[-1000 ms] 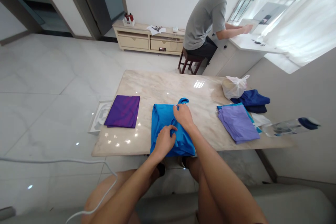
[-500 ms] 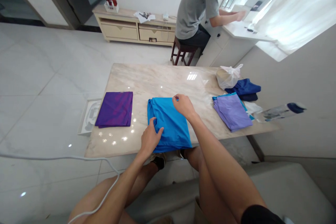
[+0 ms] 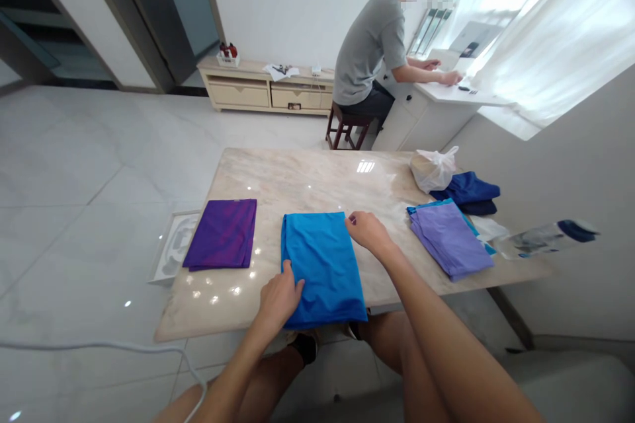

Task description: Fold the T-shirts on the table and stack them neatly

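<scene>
A folded bright blue cloth (image 3: 325, 271) lies on the marble-patterned table (image 3: 292, 172) in front of me, its near edge hanging slightly over the front. My left hand (image 3: 280, 296) rests at the cloth's left edge, thumb and index finger apart. At the far right corner my right hand (image 3: 368, 231) has its fingers curled together in a pinch on the fabric. A folded purple cloth (image 3: 223, 234) sits to the left. On the right is a folded lavender cloth (image 3: 449, 238) with a teal one partly showing under it.
Behind the lavender cloth are a tied white plastic bag (image 3: 434, 170) and dark blue fabric (image 3: 469, 188). A clear bottle (image 3: 543, 241) lies at the right end. A white cable (image 3: 114, 346) runs at lower left. Across the room, a person (image 3: 370, 46) sits on a stool.
My right hand has moved right to the blue cloth's far corner, and the cloth's top looks smoother. My left hand has slid slightly down its left edge. The head view has tilted up.
</scene>
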